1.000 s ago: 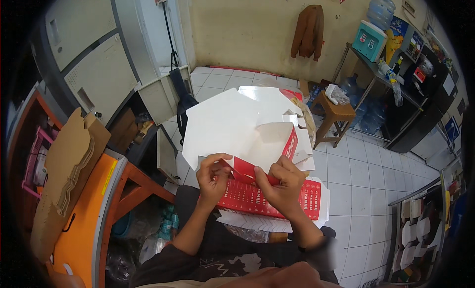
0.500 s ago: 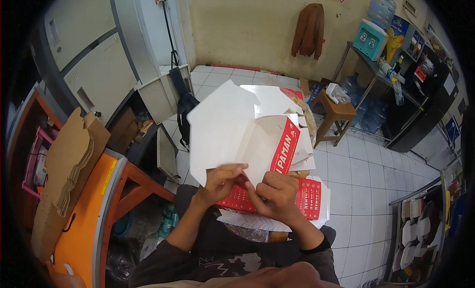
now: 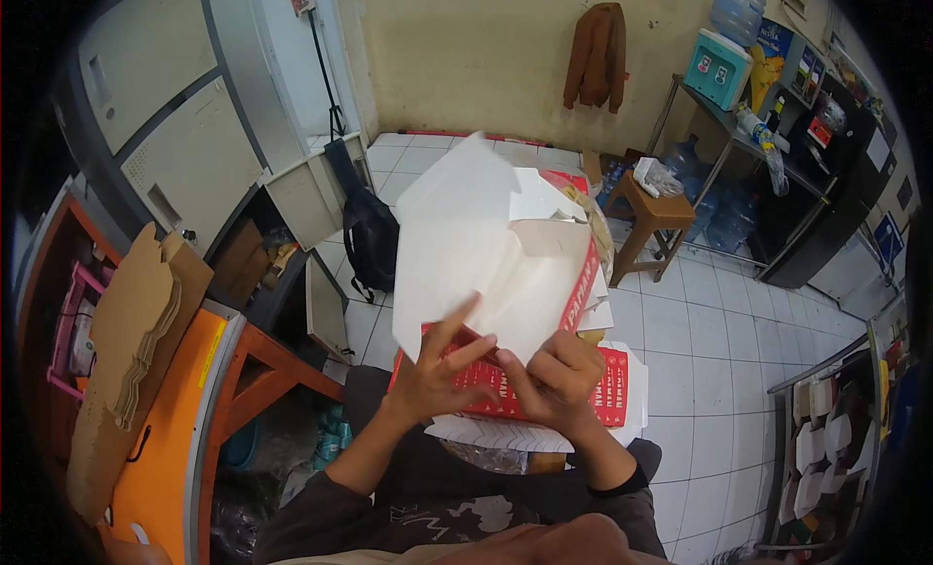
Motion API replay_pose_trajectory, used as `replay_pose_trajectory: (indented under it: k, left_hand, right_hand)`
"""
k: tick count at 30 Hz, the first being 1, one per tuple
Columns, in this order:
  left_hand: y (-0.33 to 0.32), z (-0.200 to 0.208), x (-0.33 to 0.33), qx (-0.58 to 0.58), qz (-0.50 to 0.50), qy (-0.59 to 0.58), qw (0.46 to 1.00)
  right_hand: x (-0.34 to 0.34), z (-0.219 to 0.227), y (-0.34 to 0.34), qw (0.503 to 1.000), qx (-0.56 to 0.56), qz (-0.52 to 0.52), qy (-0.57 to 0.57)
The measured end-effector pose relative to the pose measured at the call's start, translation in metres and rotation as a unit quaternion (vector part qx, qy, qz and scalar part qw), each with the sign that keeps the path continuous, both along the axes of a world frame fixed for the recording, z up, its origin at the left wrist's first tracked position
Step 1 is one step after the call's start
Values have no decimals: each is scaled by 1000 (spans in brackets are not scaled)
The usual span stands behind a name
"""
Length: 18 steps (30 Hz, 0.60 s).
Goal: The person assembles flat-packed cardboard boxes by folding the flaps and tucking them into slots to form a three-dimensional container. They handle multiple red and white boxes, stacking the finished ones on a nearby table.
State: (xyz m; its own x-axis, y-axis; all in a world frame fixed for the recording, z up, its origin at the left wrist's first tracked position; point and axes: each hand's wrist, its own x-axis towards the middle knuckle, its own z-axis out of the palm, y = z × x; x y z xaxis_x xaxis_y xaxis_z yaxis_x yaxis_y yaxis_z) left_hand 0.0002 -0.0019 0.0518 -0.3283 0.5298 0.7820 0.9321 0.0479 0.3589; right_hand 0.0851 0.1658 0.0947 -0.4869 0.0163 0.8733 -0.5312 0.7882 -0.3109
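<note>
A cardboard food box (image 3: 549,273), white inside and red with white print outside, stands part-folded in front of me. Its white lid panel (image 3: 447,235) rises on the left. My right hand (image 3: 559,376) is closed on the box's near corner, thumb pointing toward the left hand. At the near wall, my left hand (image 3: 437,371) has its fingers stretched and spread, the fingertips touching the box's edge. Below both hands lie red printed cardboard blanks (image 3: 612,385), partly covered by my hands and the box.
More white box pieces (image 3: 530,186) lie behind the box. At the left are an orange table (image 3: 155,419) with brown cardboard (image 3: 131,342) and grey lockers (image 3: 190,142). Beyond are a backpack (image 3: 369,235) and a wooden stool (image 3: 651,210). A shelf of boxes (image 3: 816,439) stands at right.
My left hand's fingers have gone from a bent pinch to spread. The box and its lid have shifted slightly right and turned, while my right hand keeps its hold.
</note>
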Motion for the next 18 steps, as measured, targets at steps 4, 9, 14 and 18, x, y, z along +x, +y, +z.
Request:
replay_pose_trajectory:
  k: [4,9,14,18]
  left_hand:
    - [14,-4,13,50,93,5,994]
    - [7,16,0,43,-15,-99,994]
    - [13,15,-18,142,-223,-333,905]
    - [61,-7,-24,12,-332,-320,887]
  right_hand:
    - [13,2,-9,998,14,32,-46]
    - [43,23,7,978,43,-1,-204]
    - [95,22,83,951,-12,-22,-309]
    - [136,-22,118,957,-67,55,-276]
